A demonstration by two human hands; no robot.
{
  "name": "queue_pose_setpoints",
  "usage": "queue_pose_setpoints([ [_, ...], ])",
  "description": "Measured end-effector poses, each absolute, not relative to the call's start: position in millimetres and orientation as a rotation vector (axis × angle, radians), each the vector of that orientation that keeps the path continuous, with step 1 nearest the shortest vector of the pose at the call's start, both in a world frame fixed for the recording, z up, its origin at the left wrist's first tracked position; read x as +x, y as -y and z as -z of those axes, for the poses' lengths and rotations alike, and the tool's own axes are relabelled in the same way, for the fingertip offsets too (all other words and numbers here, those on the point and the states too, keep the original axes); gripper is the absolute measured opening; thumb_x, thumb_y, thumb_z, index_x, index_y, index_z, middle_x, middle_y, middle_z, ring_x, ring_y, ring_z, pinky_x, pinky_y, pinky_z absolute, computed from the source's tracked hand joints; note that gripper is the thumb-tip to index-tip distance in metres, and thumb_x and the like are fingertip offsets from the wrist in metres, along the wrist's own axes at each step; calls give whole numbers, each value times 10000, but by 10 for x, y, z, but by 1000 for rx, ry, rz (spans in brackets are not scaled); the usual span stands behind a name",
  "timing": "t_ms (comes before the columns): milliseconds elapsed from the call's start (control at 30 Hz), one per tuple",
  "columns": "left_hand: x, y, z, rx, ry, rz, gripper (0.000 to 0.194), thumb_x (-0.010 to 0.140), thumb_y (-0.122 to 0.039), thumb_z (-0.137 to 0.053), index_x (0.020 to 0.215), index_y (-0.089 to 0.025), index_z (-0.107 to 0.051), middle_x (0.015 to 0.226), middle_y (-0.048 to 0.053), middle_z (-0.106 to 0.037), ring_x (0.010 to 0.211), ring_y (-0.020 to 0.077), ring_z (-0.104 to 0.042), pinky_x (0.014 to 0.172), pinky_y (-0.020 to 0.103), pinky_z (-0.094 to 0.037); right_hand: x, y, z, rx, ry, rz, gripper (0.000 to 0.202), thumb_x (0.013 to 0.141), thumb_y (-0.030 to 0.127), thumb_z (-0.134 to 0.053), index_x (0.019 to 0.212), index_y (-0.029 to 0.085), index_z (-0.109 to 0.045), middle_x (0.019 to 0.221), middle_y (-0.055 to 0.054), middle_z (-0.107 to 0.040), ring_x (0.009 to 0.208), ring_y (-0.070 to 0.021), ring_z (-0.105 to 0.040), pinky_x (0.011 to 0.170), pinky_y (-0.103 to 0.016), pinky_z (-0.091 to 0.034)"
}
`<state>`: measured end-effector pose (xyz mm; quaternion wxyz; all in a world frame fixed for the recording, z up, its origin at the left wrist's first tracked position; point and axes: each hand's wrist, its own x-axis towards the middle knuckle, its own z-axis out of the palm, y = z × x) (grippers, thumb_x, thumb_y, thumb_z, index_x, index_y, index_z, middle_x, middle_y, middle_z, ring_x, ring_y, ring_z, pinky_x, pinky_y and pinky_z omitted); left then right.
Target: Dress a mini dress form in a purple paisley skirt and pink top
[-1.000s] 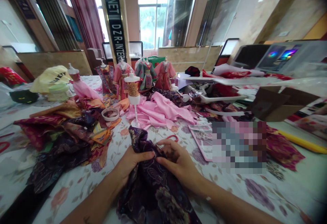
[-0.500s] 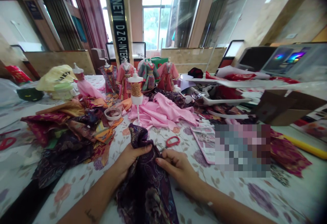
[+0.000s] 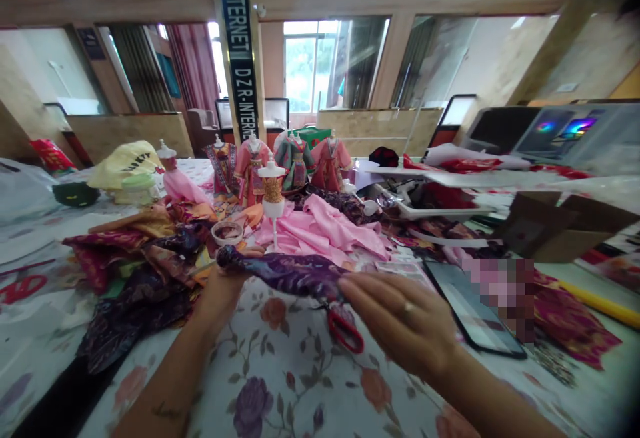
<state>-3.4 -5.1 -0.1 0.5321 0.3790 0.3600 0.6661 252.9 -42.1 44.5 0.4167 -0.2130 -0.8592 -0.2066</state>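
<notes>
A dark purple patterned cloth [image 3: 295,273] is stretched sideways between my hands above the table. My left hand [image 3: 233,270] is closed round its left end, the fingers partly behind the cloth. My right hand [image 3: 407,318], with a ring on one finger, grips the cloth's right end, its thumb hidden. Red-handled scissors [image 3: 346,333] show just below the right fingertips; whether that hand also holds them I cannot tell. Behind the cloth stands a small white dress form [image 3: 273,175] with a gold patterned band, in front of spread pink cloth [image 3: 325,228].
Dressed miniature forms [image 3: 330,161] stand behind. A roll of tape [image 3: 227,232] and heaped patterned scraps [image 3: 135,291] lie on the left. On the right are a dark-framed tablet [image 3: 480,318], an open cardboard box [image 3: 540,225] and a yellow rod [image 3: 600,305]. A floral tablecloth [image 3: 295,385] covers the table.
The cloth has gone from hanging down between my hands to stretched across. My hands have moved apart, and the red scissors appear nearer, under my right hand. The view has tilted up.
</notes>
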Motion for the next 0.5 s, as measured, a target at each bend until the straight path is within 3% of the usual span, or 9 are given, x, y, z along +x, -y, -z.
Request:
queue_pose_setpoints([
  [100, -191, -66, 138, 871, -1031, -1552, 263, 505, -236, -735, 742, -137, -674, 802, 74, -710, 849, 245, -651, 769, 345, -501, 2413, 429, -183, -493, 2525, 445, 169, 891, 198, -490, 846, 182, -653, 782, -55, -694, 761, -167, -631, 676, -281, -477],
  [200, -321, -177, 281, 834, -1202, -1523, 306, 471, -243, -687, 753, -130, -655, 753, 80, -702, 736, 231, -656, 673, 332, -502, 2345, 356, 72, -693, 2764, 106, 321, 897, 349, -488, 648, 180, -599, 621, -29, -628, 604, -145, -578, 568, -257, -431],
  [300, -384, -240, 339, 858, -1301, -1561, 312, 495, -267, -669, 779, -141, -643, 744, 54, -693, 711, 190, -640, 666, 284, -477, 2388, 185, 96, -978, 2596, -88, 273, 920, 337, -444, 803, 186, -639, 756, -47, -661, 722, -155, -604, 664, -250, -435],
  [400, -401, -248, 305, 959, -1403, -1554, 275, 578, -364, -672, 755, -154, -655, 704, 16, -673, 701, 165, -602, 645, 242, -439, 2459, -37, 11, -1355, 2434, -18, 242, 861, 314, -552, 1035, 159, -617, 964, -115, -660, 930, -232, -590, 781, -306, -427],
  [500, -443, -211, 233, 1156, -1458, -1411, 277, 565, -411, -728, 601, -148, -651, 561, -15, -608, 585, 150, -529, 547, 224, -370, 2509, -183, 2, -1644, 2449, 63, 314, 790, 360, -633, 983, 114, -642, 973, -169, -651, 953, -293, -577, 785, -344, -416],
])
